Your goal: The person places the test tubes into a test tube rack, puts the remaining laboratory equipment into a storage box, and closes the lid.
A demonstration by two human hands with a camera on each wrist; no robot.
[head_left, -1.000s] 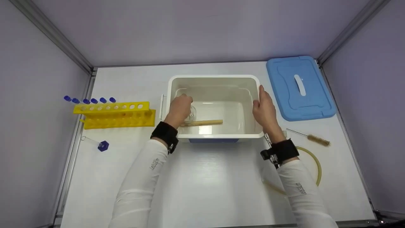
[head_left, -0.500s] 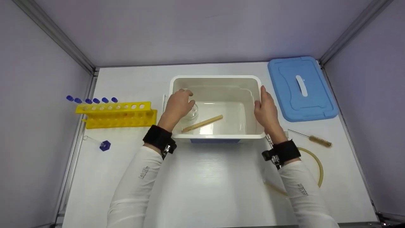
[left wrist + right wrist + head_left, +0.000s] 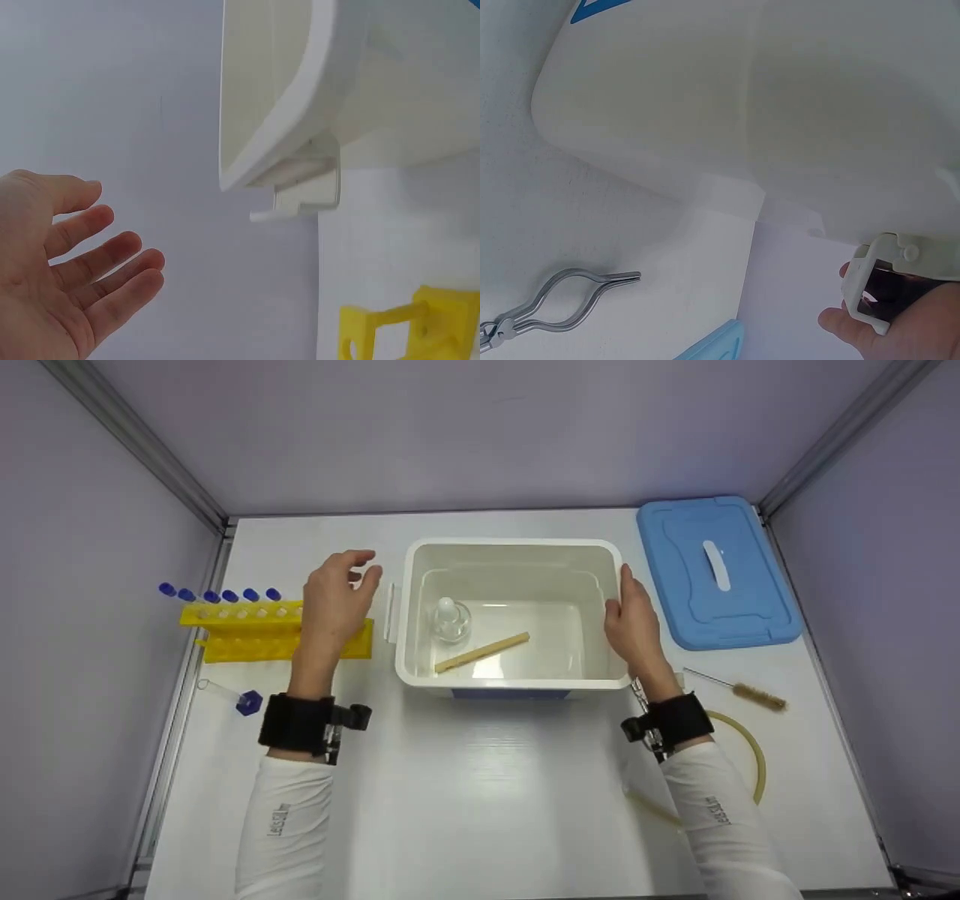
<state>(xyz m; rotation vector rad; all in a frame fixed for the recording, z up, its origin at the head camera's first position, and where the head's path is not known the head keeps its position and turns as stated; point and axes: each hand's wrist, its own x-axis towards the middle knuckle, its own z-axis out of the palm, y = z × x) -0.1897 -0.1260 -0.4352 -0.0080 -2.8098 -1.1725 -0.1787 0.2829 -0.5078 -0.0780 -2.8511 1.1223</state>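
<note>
My left hand (image 3: 336,592) is raised left of a white plastic bin (image 3: 517,683), over the right part of a yellow test tube rack (image 3: 225,649). Its fingers are spread and loosely bent, with nothing between them, as the left wrist view also shows. My right hand (image 3: 634,622) holds the bin's right wall, thumb at the inner rim and fingers outside. In the right wrist view that hand is beside the bin's side latch (image 3: 864,281). Inside the bin stands a small round glass bottle (image 3: 451,624) with a whitish cap. A wooden strip (image 3: 482,652) lies slanted before it.
Several blue-capped tubes (image 3: 230,596) stand in the rack. A small cylinder with a purple hexagonal base (image 3: 249,703) lies front left. To the right are a blue lid (image 3: 720,607), a test tube brush (image 3: 759,696), a rubber tube (image 3: 750,742) and metal tongs (image 3: 562,300).
My left hand has let go of the glass bottle in the bin and moved out leftward over the rack. The wooden strip turned to a slant. My right hand stayed on the bin.
</note>
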